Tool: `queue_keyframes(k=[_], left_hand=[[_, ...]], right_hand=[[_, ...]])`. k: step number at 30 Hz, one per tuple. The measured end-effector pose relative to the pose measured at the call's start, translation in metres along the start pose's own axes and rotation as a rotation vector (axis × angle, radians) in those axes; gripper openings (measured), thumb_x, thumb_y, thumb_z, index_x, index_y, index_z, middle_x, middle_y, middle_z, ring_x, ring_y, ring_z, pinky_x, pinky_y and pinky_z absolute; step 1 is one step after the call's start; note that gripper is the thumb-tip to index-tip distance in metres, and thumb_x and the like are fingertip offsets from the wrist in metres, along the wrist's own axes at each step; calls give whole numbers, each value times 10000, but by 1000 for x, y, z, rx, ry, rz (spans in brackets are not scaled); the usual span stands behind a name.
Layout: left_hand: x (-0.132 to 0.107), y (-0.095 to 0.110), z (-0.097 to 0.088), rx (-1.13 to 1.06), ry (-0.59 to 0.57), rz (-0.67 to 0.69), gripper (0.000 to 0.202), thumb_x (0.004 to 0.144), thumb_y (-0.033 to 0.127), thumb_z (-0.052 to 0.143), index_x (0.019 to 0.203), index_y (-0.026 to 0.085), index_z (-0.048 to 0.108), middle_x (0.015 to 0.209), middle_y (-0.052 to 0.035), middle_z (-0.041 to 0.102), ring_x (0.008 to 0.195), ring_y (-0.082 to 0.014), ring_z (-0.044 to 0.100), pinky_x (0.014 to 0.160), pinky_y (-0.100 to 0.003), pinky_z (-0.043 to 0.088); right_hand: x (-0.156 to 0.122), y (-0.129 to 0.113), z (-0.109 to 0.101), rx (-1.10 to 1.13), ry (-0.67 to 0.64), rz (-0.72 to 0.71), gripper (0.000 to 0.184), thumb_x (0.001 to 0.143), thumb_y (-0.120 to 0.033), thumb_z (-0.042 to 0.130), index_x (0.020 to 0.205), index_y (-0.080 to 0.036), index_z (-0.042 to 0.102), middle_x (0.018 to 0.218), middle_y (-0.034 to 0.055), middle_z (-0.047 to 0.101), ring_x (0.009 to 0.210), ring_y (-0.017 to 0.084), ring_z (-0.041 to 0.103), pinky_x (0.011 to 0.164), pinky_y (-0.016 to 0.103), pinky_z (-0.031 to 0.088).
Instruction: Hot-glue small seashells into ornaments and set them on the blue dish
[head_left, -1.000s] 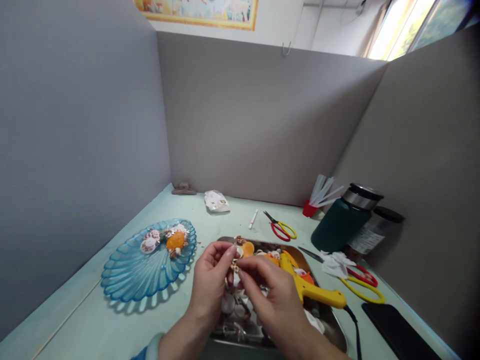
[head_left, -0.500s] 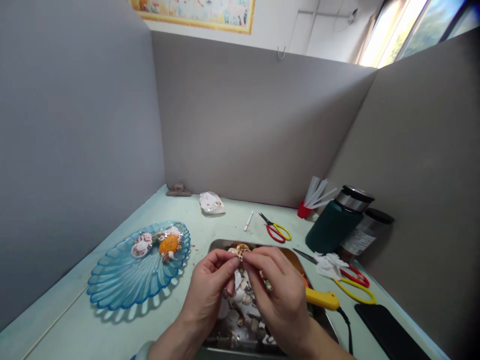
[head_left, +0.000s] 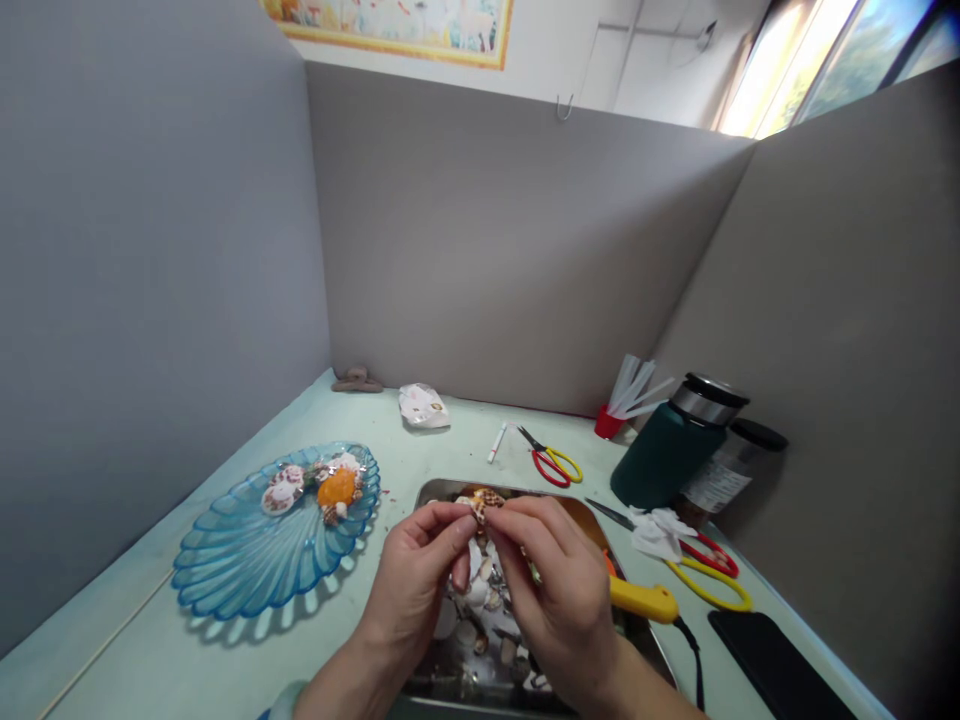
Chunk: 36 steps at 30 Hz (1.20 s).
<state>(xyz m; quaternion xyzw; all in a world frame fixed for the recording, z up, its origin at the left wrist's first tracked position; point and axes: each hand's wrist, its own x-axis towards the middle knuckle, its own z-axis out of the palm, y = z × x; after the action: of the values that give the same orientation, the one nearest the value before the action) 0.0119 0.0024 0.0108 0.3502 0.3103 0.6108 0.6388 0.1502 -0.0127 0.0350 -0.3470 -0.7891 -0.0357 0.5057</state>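
The left hand (head_left: 420, 562) and right hand (head_left: 556, 575) pinch a small spotted shell (head_left: 478, 513) between thumbs and forefingers, above the metal tray (head_left: 480, 698); fingertips hide its ends, so its direction and long axis cannot be told.

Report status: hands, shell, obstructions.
Left hand and right hand pinching small spotted shell. Shell above metal tray. Yellow corded tool beside right hand, possible snag.
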Motion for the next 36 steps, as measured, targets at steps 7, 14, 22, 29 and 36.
queue_keyframes(k=[7, 14, 22, 29, 36], left_hand=[[0, -2, -1, -14, -5, -1, 144, 696, 278, 748, 743, 154, 690, 419, 59, 519, 380, -31, 416, 419, -140, 310], [-1, -2, -3, 27, -14, 27, 129, 707, 257, 740, 771, 155, 696, 439, 54, 536, 397, -33, 432, 436, -140, 321], [-5, 5, 1, 11, -45, 49, 150, 687, 256, 748, 750, 136, 682, 715, 2, 654, 417, -23, 467, 437, -158, 359], [-6, 8, 0, -58, -121, 44, 102, 708, 210, 729, 694, 144, 652, 831, -14, 684, 423, -27, 524, 458, -166, 395], [-9, 11, -1, -72, -212, 73, 101, 724, 176, 708, 684, 138, 623, 1074, -62, 670, 465, -35, 560, 471, -178, 435]], right_hand=[[0, 1, -1, 53, 11, -15, 273, 850, -37, 521, 1053, -197, 608, 962, 94, 624, 866, 211, 589, 727, 359, 493], [-4, 2, 0, 66, 1, 4, 286, 858, -39, 515, 1075, -202, 604, 988, 91, 616, 883, 205, 587, 738, 356, 482], [-5, 3, 3, 82, 53, -20, 273, 850, -40, 536, 1057, -197, 621, 970, 78, 625, 864, 188, 599, 715, 321, 489], [-5, 0, -1, 121, 74, -78, 336, 816, 11, 544, 1081, -184, 617, 986, 81, 620, 880, 180, 600, 735, 310, 497], [-2, -3, -4, 203, 67, -103, 361, 801, 34, 539, 1082, -180, 613, 967, 81, 621, 870, 181, 606, 720, 307, 511]])
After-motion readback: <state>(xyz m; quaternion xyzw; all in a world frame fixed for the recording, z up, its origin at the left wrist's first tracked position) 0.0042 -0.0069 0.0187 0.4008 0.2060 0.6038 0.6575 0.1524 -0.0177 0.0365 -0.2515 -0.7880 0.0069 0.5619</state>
